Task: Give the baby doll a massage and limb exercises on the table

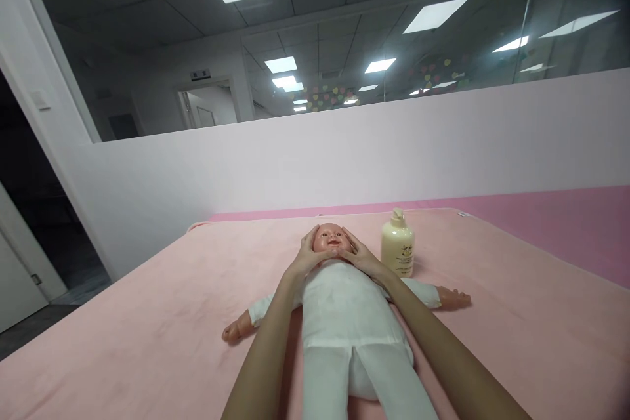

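A baby doll [352, 315] with a white cloth body lies on its back, its face up and its arms spread to both sides. My left hand [306, 256] rests against the left side of the doll's head [331, 237], with the thumb at the chin. On the other side, my right hand [363, 256] touches the cheek, its thumb also near the chin. Both hands have their fingers apart and cup the head without closing round it. The fingertips are partly hidden beside the head.
A pale yellow pump bottle [398, 246] stands right of the doll's head, close to my right forearm. Under everything lies a pink blanket [197, 289]. A low white wall [344, 157] with glass above it runs behind. At the far left is a doorway.
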Demonstrator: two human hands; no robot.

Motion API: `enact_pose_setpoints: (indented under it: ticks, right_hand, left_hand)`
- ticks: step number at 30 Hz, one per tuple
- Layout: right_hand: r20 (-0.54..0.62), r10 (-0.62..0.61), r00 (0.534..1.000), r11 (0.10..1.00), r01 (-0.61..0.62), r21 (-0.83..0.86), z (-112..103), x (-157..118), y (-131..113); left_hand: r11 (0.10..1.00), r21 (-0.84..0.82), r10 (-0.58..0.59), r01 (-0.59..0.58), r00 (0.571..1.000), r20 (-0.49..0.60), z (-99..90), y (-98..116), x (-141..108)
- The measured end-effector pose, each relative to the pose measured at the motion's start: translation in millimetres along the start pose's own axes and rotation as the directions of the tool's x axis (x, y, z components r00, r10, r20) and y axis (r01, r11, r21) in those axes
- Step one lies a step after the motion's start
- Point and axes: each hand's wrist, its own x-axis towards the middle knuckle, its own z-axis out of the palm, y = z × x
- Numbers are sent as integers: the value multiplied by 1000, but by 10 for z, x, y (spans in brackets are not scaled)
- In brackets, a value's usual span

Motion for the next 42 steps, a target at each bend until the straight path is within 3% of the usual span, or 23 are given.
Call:
enact_pose_setpoints:
  ticks: [4, 7, 10, 13, 15, 17, 19, 20, 23, 25, 28, 32, 38, 42]
  right_hand:
    - [84, 51, 995, 998, -49, -34, -85, -78, -125]
    - [173, 171, 970, 982, -154, -107, -209, -101, -255]
    - [168, 185, 968, 962, -143, -233, -330, -95, -449]
    - [118, 135, 984, 919, -80, -386, -397, -143, -757]
    - [132, 77, 988, 930, -24, -366, -420, -228, -1008]
    - [111, -43, 993, 959, 72, -274, -457, -325, -1237]
    - [-29, -206, 978, 960, 196, -201, -537, -388, -1383]
    - [-132, -285, 949, 948, 260, -182, -597, -397, -1411]
    - [-407, -418, 812, 908, 376, -183, -825, -338, -1318]
    - [-485, -431, 761, 902, 369, -223, -967, -264, -1165]
    - [-495, -408, 767, 908, 288, -303, -1068, -172, -940]
    - [-470, -371, 801, 920, 247, -305, -1014, -131, -818]
    - [-495, -341, 799, 940, 292, -177, -949, -147, -814]
    - [-549, -383, 743, 917, 375, -132, -918, -129, -706]
  left_hand:
    - [998, 59, -9, 6, 999, 44, -66, 127, -43]
    - [998, 44, -47, 41, 989, 144, -176, 238, -96]
    - [991, 55, -132, 125, 980, 147, -284, 339, -123]
    - [990, 48, -132, 133, 991, -11, -312, 456, -95]
    - [996, -3, -88, 88, 993, -74, -253, 572, -66]
    - [995, -94, -44, 37, 997, -65, -118, 715, -53]
    - [975, -223, -21, 18, 1000, -11, 93, 856, -72]
    - [953, -300, -26, 34, 999, 32, 221, 914, -94]
    - [853, -489, -81, 184, 971, 225, 645, 999, -196]
    - [800, -509, -121, 318, 917, 381, 906, 982, -270]
    - [752, -464, -205, 468, 835, 511, 1177, 903, -334]
    - [685, -420, -305, 595, 758, 576, 1317, 837, -256]
    - [656, -451, -308, 605, 761, 571, 1444, 927, 52]
    - [625, -465, -312, 627, 747, 588, 1513, 972, 153]
